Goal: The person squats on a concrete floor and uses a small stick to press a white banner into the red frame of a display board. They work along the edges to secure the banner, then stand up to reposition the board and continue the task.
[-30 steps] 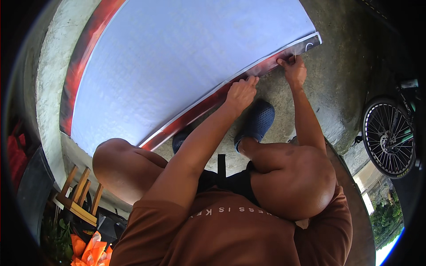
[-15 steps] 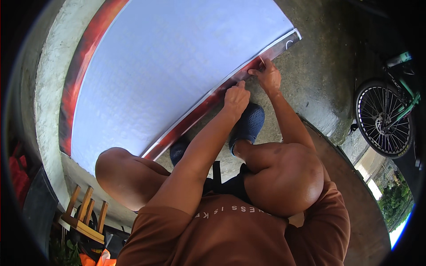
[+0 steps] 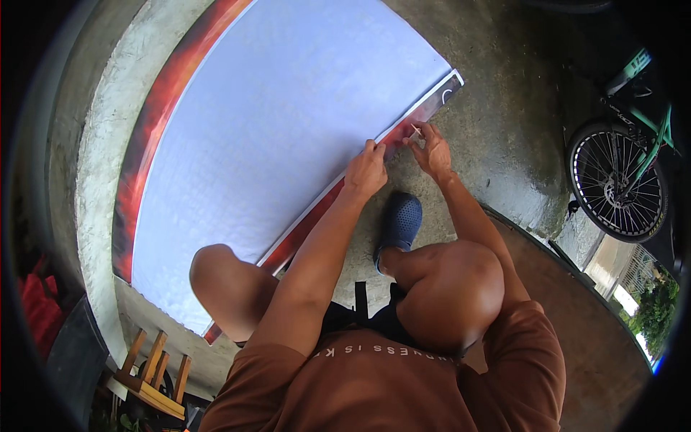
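Observation:
A large banner sheet (image 3: 266, 108) lies with its pale bluish-white side up, and a red and dark printed border is folded over along its near edge. My left hand (image 3: 367, 173) is closed on that folded strip (image 3: 302, 234), its fingertips at the strip's white edge. Just to the right, my right hand (image 3: 432, 153) pinches a thin, short whitish piece (image 3: 417, 130) between thumb and fingers, beside the strip. What this piece is cannot be made out. Part of the strip is hidden behind my left forearm and knee.
A blue clog (image 3: 400, 222) is on my foot on the concrete floor (image 3: 504, 137). At right stands a bicycle (image 3: 622, 180). A low concrete ledge (image 3: 108, 144) curves past the sheet's left side. Small wooden furniture (image 3: 155, 374) sits at lower left.
My left hand has gone from pressing on the strip to gripping its white edge. My right hand has drawn slightly right, off the strip. The whole view has shifted a little.

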Available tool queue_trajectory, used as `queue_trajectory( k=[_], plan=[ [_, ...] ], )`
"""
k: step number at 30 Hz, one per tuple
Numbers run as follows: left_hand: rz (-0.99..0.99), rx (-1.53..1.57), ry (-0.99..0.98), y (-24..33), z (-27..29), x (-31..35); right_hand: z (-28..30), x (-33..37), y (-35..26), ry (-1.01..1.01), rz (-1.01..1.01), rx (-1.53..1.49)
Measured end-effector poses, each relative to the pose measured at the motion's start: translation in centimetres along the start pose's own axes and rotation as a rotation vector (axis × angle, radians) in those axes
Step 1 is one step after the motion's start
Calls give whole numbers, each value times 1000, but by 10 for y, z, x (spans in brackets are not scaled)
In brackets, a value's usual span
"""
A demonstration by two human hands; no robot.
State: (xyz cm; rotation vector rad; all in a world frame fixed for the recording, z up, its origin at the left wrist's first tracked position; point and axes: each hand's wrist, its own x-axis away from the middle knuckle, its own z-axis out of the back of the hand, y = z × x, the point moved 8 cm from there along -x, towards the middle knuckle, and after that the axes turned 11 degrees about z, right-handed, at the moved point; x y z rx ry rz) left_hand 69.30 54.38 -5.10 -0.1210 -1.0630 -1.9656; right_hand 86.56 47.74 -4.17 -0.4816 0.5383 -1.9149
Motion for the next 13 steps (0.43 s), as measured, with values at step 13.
queue_trajectory(
  k=[13],
  plan=[
    [572, -58, -3, 11, 218, 143, 188, 192, 28, -18, -329, 132]
  ],
)
